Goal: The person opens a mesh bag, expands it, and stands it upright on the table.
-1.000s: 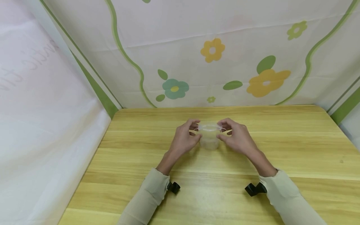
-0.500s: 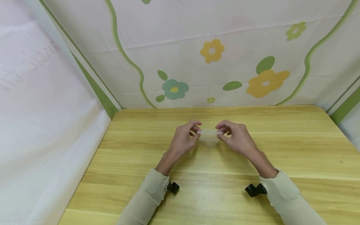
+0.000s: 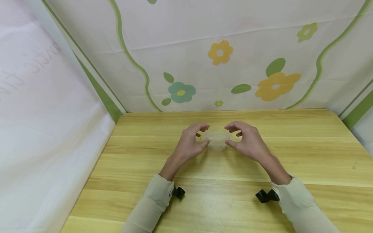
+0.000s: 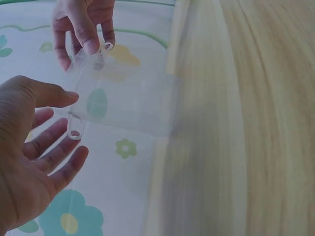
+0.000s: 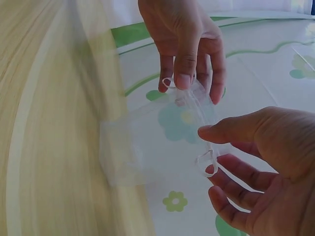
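A small translucent drawstring pouch [image 3: 217,145] stands upright on the wooden table, its mouth spread into an oval. White cord loops stick out at both sides of the mouth; one loop [image 4: 75,129] hangs by the left fingers, another loop [image 5: 206,164] by the right fingers. My left hand [image 3: 190,142] is at the pouch's left side, thumb tip right at the rim and the other fingers spread apart. On the opposite side my right hand [image 3: 247,141] mirrors it, with its thumb at the rim and fingers loosely bent away from the thumb.
The wooden table [image 3: 221,200] reaches back to a white cloth wall [image 3: 186,38] printed with flowers. Another white cloth [image 3: 49,136] drapes along the left side. Black wrist mounts [image 3: 178,193] stick out from both beige sleeves.
Half a second ago both hands pinched the cord at the sides of the mouth. Now the fingers have spread off it, and the pouch's mouth shows wider.
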Available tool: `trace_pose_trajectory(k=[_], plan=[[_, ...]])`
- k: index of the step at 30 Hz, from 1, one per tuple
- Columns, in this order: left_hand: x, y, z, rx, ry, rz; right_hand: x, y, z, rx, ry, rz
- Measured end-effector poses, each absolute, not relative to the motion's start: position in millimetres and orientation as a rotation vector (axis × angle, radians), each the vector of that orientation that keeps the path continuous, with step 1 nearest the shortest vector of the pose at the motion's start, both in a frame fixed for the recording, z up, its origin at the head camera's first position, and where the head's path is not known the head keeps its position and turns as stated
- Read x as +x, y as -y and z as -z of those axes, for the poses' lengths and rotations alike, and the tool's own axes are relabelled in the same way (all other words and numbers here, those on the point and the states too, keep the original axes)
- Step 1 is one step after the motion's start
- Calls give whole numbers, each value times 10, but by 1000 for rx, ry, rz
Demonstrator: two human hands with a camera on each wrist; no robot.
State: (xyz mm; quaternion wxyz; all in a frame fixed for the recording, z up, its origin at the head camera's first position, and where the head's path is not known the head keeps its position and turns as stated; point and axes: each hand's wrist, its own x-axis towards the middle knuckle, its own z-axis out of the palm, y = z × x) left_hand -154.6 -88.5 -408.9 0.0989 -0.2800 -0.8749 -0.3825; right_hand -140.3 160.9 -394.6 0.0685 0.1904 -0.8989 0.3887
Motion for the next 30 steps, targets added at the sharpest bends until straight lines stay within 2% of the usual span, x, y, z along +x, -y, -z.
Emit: trace_pose_trajectory(k=[9, 30], plan=[[-1550, 892, 4091, -991, 2501, 1065, -1383, -1587, 3937, 665, 2669, -1184], [-1513, 851, 4093, -1112, 2648, 830, -1349, -1498, 3971, 677, 2757, -1121]])
